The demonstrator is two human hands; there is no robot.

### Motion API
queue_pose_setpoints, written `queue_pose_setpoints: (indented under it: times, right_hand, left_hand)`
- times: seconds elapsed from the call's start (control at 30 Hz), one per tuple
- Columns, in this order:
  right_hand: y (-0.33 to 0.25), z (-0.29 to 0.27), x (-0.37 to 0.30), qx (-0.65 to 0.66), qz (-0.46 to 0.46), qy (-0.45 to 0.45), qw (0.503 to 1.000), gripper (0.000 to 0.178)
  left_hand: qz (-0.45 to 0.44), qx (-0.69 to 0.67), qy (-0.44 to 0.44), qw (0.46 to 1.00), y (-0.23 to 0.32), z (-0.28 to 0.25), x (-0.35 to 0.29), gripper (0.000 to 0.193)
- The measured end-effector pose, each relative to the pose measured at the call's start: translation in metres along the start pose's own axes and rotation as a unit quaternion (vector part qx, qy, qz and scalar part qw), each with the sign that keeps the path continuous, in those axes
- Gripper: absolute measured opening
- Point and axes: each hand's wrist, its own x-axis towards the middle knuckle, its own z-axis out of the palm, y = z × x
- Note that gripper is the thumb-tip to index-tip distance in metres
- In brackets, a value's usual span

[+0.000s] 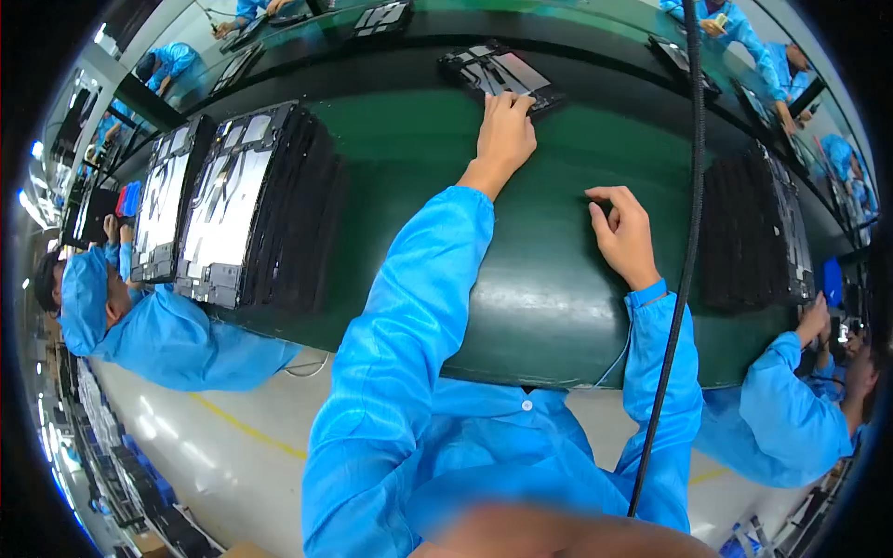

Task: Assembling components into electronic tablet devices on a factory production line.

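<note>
My left hand (505, 132) reaches to the far side of the bench, its fingers on the near edge of a flat black tray (551, 99). In that tray lie thin electronic parts with a silver and pinkish shiny surface. The fingertips lap over the edge; the thumb is hidden. Nearer to me and further right, my right hand (625, 240) hovers over the green bench top (535, 321) with nothing in it. Its fingers are loosely bent, with thumb and index finger apart.
Tall stacks of similar black trays (296, 205) stand at the left, and another stack (744, 228) at the right. A black cable (686, 279) hangs down in front of my right arm. Co-workers in blue (177, 339) sit on both sides and across the dark belt (391, 79).
</note>
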Motion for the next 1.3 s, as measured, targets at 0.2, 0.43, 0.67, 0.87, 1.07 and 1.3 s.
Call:
queue_pose_setpoints:
  times: [0.2,0.43,0.67,0.87,1.07,1.3]
  right_hand:
    - [0.003,0.01,0.005,0.002,-0.073,0.037,0.997,0.017]
    - [-0.013,0.011,0.0,-0.005,-0.009,-0.013,1.0,0.015]
    - [-0.023,0.022,-0.007,0.009,-0.076,-0.012,0.997,0.012]
    - [-0.031,0.033,-0.013,0.018,-0.108,-0.017,0.994,0.012]
    - [-0.031,0.035,-0.011,0.032,-0.111,-0.03,0.993,0.013]
    - [-0.039,0.031,-0.013,0.028,-0.119,-0.027,0.992,0.013]
  left_hand:
    - [0.125,-0.009,-0.011,0.992,0.02,-0.05,-0.026,0.032]
    - [0.247,-0.015,-0.07,0.966,0.075,-0.143,-0.095,0.032]
    - [0.13,-0.06,-0.14,0.98,0.059,-0.208,-0.154,0.02]
    - [0.059,-0.106,-0.179,0.976,0.061,-0.202,-0.147,0.014]
    - [0.053,-0.078,-0.245,0.965,0.061,-0.191,-0.143,0.004]
    - [0.084,-0.07,-0.243,0.964,0.061,-0.155,-0.135,0.008]
